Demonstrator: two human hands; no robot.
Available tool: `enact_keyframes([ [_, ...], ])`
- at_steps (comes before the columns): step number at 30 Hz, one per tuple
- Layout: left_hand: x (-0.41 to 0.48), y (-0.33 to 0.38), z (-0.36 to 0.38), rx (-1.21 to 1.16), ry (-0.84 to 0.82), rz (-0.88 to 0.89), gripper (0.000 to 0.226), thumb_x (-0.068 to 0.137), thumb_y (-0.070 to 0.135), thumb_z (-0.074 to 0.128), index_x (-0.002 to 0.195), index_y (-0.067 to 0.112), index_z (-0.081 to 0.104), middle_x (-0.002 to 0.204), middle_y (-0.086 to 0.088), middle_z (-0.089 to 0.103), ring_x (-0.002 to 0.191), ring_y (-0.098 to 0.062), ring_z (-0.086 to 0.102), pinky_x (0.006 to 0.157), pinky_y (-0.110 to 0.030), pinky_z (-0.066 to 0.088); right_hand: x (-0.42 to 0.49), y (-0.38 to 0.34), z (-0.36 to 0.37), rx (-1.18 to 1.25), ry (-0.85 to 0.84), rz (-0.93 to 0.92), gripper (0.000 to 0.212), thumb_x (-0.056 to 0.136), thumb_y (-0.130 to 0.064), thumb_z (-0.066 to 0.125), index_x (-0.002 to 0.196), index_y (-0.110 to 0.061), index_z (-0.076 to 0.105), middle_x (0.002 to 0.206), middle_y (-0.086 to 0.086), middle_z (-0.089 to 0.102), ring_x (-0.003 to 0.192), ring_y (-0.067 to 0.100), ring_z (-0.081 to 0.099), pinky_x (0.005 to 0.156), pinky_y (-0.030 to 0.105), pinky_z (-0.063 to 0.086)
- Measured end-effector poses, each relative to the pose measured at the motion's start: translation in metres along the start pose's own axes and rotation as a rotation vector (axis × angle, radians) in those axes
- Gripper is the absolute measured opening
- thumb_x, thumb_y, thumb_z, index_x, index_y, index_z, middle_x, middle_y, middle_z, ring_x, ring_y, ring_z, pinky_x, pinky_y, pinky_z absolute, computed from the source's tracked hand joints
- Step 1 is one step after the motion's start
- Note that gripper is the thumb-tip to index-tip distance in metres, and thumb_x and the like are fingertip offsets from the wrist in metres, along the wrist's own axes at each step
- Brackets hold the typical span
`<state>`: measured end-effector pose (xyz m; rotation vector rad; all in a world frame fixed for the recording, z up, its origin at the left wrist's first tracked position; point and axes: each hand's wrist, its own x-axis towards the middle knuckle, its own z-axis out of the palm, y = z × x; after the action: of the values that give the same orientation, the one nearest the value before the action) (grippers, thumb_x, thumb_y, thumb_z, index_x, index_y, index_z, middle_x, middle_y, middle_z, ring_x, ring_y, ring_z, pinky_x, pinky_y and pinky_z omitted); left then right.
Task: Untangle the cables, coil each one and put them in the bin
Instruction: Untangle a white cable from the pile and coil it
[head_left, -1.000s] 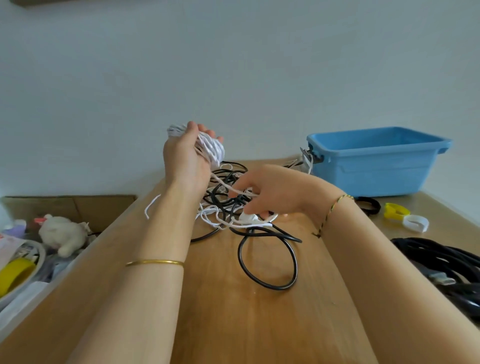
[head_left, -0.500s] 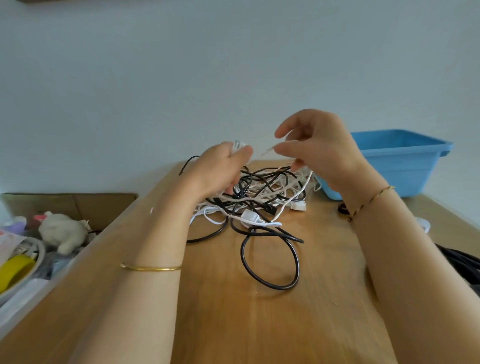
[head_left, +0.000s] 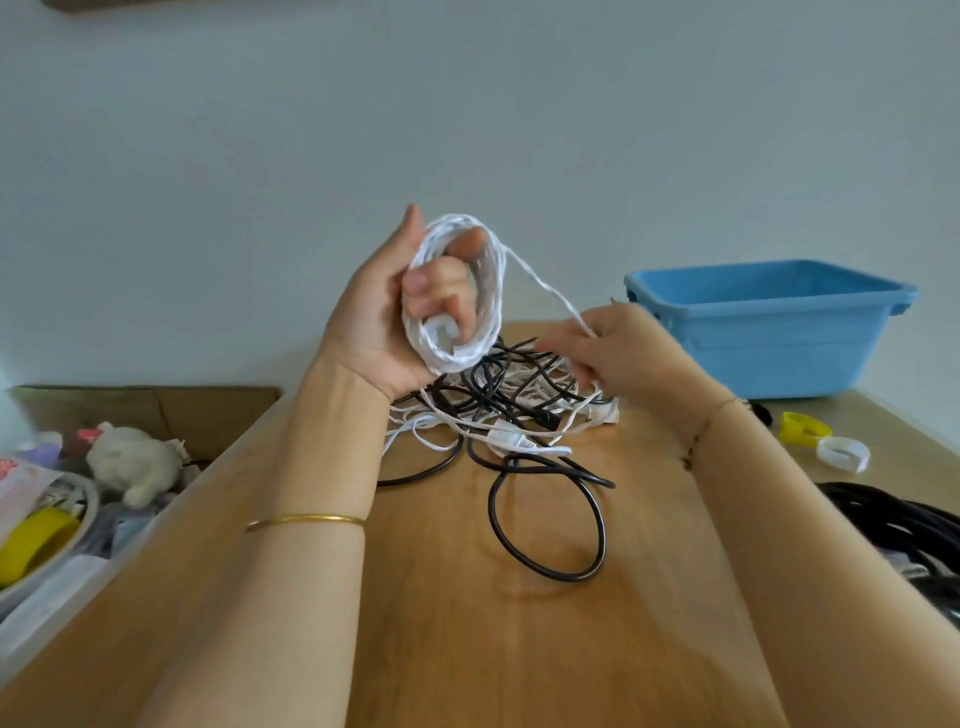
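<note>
coiling: white cable coil wound in loops round the left grip, held up above the table
left grip: fingers curled through the coil's middle, thumb up along its outer side, clamped on the coil
right grip: lower, just right of the coil; fingers blurred, closed on the loose strand
loose strand: runs from the coil's top down to the right grip
tangle: black and white cables heaped on the table below both grips; black loop lies nearer the camera
bin: blue, on the table's far right, beyond the right grip
rest: black cable bundle at right edge; yellow tie and white tie near the bin
</note>
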<state>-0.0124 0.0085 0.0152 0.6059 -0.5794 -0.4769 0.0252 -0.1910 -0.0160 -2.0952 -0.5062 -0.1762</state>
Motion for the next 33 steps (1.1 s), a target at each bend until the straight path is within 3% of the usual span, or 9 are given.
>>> enact_keyframes([
  [4,0.001,-0.005,0.004,-0.159,0.225,0.367,0.049,0.102,0.028,0.040,0.087,-0.015,0.059,0.052,-0.007,0.053,0.045,-0.019,0.057,0.068,-0.034,0.059,-0.001,-0.013,0.024,-0.415,-0.230,-0.114,0.019,0.095,-0.018,0.053,0.082,-0.010,0.064,0.056,-0.006,0.048,0.056,0.012,0.049,0.063,0.028,0.051],
  [7,0.007,-0.006,0.003,-0.126,0.360,0.560,0.038,0.103,0.021,0.033,0.079,-0.001,0.052,0.063,-0.005,0.050,0.054,-0.015,0.054,0.079,-0.038,0.053,-0.007,-0.027,0.035,-0.596,-0.365,-0.181,0.019,0.097,-0.019,0.046,0.095,-0.010,0.063,0.076,-0.001,0.054,0.077,0.018,0.051,0.073,0.029,0.045],
  [10,0.017,-0.012,0.000,0.069,0.626,0.670,0.029,0.104,0.021,0.036,0.081,0.006,0.046,0.069,-0.004,0.050,0.060,-0.014,0.053,0.077,-0.036,0.052,-0.016,-0.042,0.040,-0.663,-0.431,-0.258,0.015,0.096,-0.018,0.046,0.094,-0.010,0.058,0.083,0.001,0.055,0.077,0.018,0.051,0.073,0.032,0.043],
  [13,0.019,-0.013,-0.015,0.463,0.884,0.748,0.025,0.103,0.016,0.039,0.079,0.011,0.043,0.071,-0.001,0.050,0.054,-0.010,0.056,0.068,-0.029,0.053,-0.022,-0.055,0.034,-0.624,-0.474,-0.305,0.016,0.093,-0.015,0.046,0.081,-0.010,0.055,0.064,-0.003,0.050,0.059,0.013,0.046,0.066,0.032,0.044],
  [16,0.010,-0.008,-0.028,1.125,1.010,0.729,0.015,0.100,0.008,0.038,0.084,0.010,0.038,0.072,-0.005,0.050,0.059,-0.013,0.053,0.059,-0.024,0.046,-0.018,-0.060,0.017,-0.488,-0.260,-0.304,0.015,0.092,-0.019,0.052,0.089,-0.011,0.065,0.061,-0.006,0.049,0.055,0.008,0.045,0.063,0.030,0.046],
  [21,0.007,-0.014,-0.010,1.759,0.745,0.271,0.012,0.096,0.013,0.042,0.092,0.003,0.048,0.071,-0.005,0.051,0.063,-0.017,0.054,0.057,-0.025,0.045,-0.006,-0.046,-0.006,-0.295,0.202,-0.336,0.017,0.091,-0.016,0.056,0.097,-0.018,0.072,0.088,-0.005,0.064,0.076,0.011,0.055,0.070,0.028,0.045],
  [25,0.004,-0.024,0.010,1.471,0.520,-0.060,0.041,0.097,0.039,0.048,0.097,0.000,0.060,0.054,0.003,0.047,0.047,-0.013,0.047,0.054,-0.030,0.048,-0.001,-0.033,-0.016,-0.176,0.317,-0.277,0.027,0.092,-0.007,0.050,0.109,-0.013,0.070,0.108,-0.001,0.068,0.090,0.007,0.053,0.071,0.019,0.034],
  [29,0.002,-0.029,0.020,1.208,0.332,-0.204,0.031,0.084,0.033,0.061,0.087,0.003,0.066,0.044,0.006,0.038,0.035,-0.006,0.037,0.043,-0.021,0.045,0.004,-0.024,-0.003,-0.145,0.310,-0.215,0.030,0.096,-0.009,0.043,0.116,-0.012,0.066,0.118,0.001,0.065,0.110,0.015,0.055,0.082,0.020,0.036],
  [33,0.002,-0.017,0.006,0.643,0.168,-0.170,0.024,0.079,0.032,0.067,0.078,0.008,0.068,0.039,0.010,0.042,0.031,0.000,0.039,0.042,-0.018,0.045,0.006,-0.016,0.010,-0.115,0.213,-0.140,0.028,0.101,-0.019,0.038,0.110,-0.011,0.063,0.076,0.001,0.059,0.067,0.016,0.050,0.062,0.029,0.037],
])
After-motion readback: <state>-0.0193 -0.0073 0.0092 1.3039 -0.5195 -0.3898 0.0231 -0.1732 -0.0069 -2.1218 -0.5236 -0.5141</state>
